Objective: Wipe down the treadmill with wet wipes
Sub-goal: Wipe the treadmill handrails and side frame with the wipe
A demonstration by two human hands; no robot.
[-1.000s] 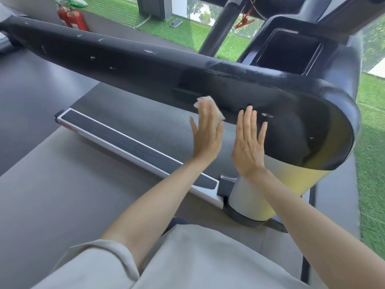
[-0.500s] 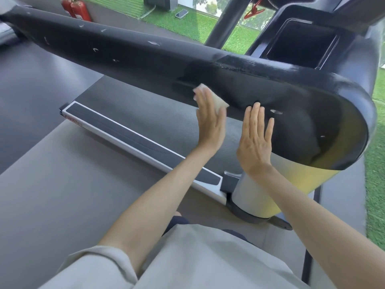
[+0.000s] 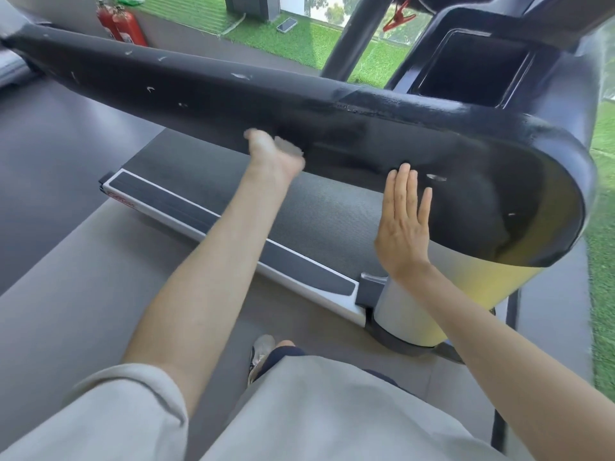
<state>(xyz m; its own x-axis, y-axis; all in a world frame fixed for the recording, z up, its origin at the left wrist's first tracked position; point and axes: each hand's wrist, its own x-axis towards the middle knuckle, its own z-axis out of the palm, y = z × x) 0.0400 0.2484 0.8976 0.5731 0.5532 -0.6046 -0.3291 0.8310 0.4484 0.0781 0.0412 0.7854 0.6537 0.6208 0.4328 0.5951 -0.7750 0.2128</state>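
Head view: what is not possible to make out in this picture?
- Left hand and white wet wipe, head view: motion blur hides the grip.
- Two red fire extinguishers, head view: tops cut off by upper edge.
- Red lettering on the treadmill's silver side rail, head view: too small.

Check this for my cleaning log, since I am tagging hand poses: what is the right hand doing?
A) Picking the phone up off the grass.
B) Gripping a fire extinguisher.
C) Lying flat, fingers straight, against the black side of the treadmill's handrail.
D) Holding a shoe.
C: the right hand lies flat with straight fingers against the black side of the treadmill handrail and grips nothing.
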